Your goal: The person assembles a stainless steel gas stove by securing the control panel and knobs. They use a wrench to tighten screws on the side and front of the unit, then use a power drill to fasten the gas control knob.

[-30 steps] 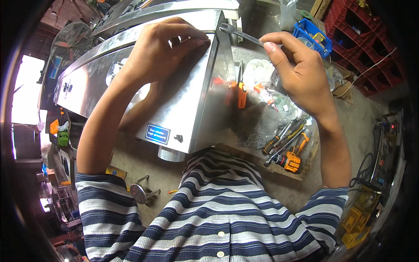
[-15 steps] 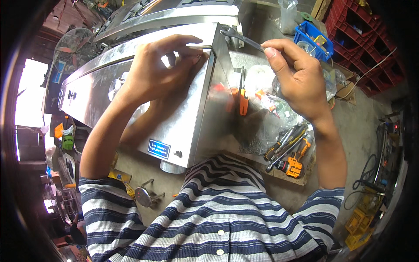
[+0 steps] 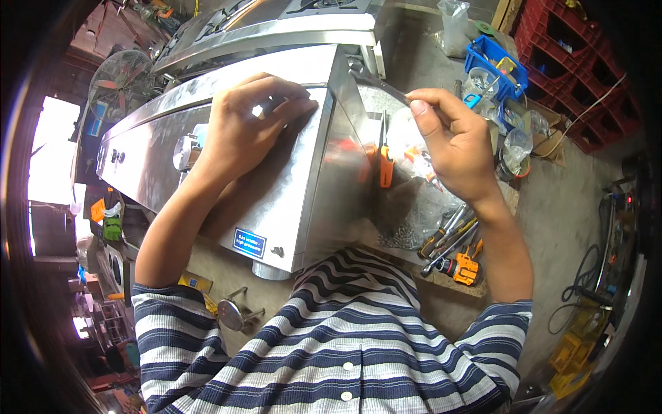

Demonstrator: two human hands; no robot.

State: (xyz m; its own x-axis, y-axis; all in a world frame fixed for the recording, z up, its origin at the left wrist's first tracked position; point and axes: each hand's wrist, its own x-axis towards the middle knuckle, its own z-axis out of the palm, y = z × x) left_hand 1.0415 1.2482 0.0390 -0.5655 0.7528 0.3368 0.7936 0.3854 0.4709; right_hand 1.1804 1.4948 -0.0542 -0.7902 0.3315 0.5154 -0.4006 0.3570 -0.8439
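A shiny stainless steel cabinet (image 3: 276, 214) with a blue label and a small dark fitting stands in front of me. My left hand (image 3: 252, 121) rests at its top right corner, thumb and forefinger pinched together close to the seam. Anything between those fingertips is too small or hidden to make out. In my right hand (image 3: 455, 141), a dark open-end wrench (image 3: 383, 84) is gripped between thumb and fingers. Its head points left toward the cabinet's right side near the corner, slightly blurred; whether it touches cannot be told.
To the right, a low board holds an orange-black power drill (image 3: 460, 268), screwdrivers (image 3: 441, 238), loose screws (image 3: 396, 234), plastic bags and an orange-handled tool (image 3: 386, 169). Beyond are a blue crate (image 3: 514, 76) and stacked red crates (image 3: 552, 62). A stool (image 3: 231, 314) stands lower left.
Both hands have come slightly nearer to me, and the wrench has shifted down and a little left with my right hand. The view has moved a bit too.
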